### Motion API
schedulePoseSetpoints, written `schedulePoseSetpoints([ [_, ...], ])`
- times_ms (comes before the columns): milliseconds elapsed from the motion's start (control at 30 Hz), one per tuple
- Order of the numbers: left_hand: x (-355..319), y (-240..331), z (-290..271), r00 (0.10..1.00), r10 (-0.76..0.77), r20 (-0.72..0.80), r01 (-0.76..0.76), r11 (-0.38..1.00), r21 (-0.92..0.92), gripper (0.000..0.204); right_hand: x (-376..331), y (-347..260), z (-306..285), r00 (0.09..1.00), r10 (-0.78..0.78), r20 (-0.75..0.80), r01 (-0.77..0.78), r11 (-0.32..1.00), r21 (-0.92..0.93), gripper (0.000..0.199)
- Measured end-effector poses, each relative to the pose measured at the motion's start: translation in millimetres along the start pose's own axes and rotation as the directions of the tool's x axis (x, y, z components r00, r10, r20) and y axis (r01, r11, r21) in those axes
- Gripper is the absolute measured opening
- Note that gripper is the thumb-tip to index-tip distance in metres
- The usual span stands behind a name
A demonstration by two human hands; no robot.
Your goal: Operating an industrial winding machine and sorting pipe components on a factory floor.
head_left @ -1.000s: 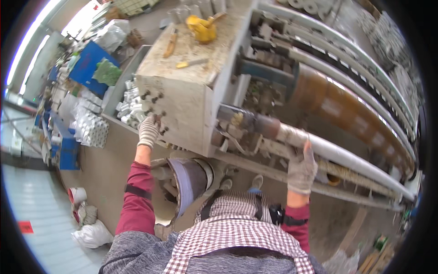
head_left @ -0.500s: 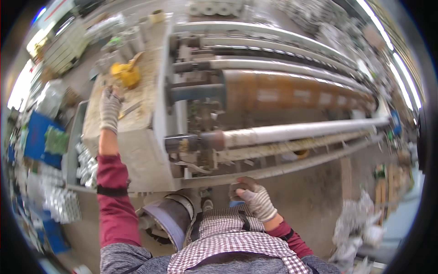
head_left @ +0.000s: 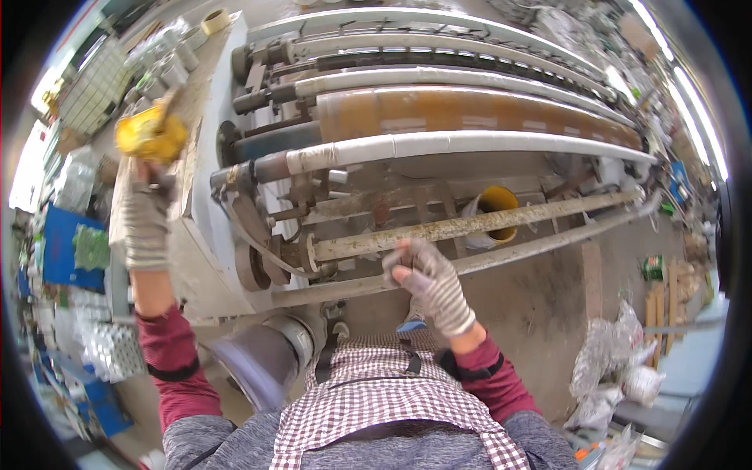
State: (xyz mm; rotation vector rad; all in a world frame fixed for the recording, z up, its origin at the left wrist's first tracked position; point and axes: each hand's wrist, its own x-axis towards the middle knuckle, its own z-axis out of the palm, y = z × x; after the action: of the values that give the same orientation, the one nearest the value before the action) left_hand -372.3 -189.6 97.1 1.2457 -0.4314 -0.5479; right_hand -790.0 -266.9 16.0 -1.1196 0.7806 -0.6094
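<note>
The left hand (head_left: 146,223) is stretched far forward and grips a yellow tool (head_left: 151,135) above the machine top (head_left: 205,94). The right hand (head_left: 429,280) is half curled, holding nothing, just below the dirty roller (head_left: 470,225), which runs left to right.

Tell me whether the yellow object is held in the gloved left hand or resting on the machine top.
Held. The gloved left hand grips the yellow object, raised above the grey machine top; it is blurred.

Both my hands in knit cloth gloves, left hand (head_left: 146,223) and right hand (head_left: 433,286). Yellow tool (head_left: 150,135) glossy plastic. Front bar (head_left: 462,227) rough, pitted metal. Brown roller (head_left: 470,113) matt, rusty-looking.
</note>
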Motion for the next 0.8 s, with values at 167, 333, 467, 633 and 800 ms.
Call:
schedulePoseSetpoints([
  [167,-160,-92,113,0.986,-0.091,0.141,0.058,0.972,0.226,0.034,64,-46,-43,0.862,-0.403,0.306,0.483,0.837,-0.257,0.086],
  [333,-235,-195,207,0.923,-0.294,0.249,0.311,0.950,-0.030,0.034,82,-58,-109,0.768,-0.400,0.500,0.632,0.601,-0.489,0.036],
  [467,-250,-241,239,0.900,-0.355,0.254,0.340,0.935,0.101,0.030,89,-53,-146,0.841,-0.316,0.438,0.540,0.523,-0.659,0.018],
  [633,-233,-271,251,0.906,-0.343,0.248,0.264,0.916,0.301,0.028,98,-45,-159,0.872,-0.401,0.281,0.482,0.603,-0.636,0.016],
  [800,-191,-292,246,0.937,-0.200,0.286,0.104,0.943,0.318,0.033,107,-69,-157,0.970,-0.227,0.091,0.241,0.820,-0.519,0.013],
])
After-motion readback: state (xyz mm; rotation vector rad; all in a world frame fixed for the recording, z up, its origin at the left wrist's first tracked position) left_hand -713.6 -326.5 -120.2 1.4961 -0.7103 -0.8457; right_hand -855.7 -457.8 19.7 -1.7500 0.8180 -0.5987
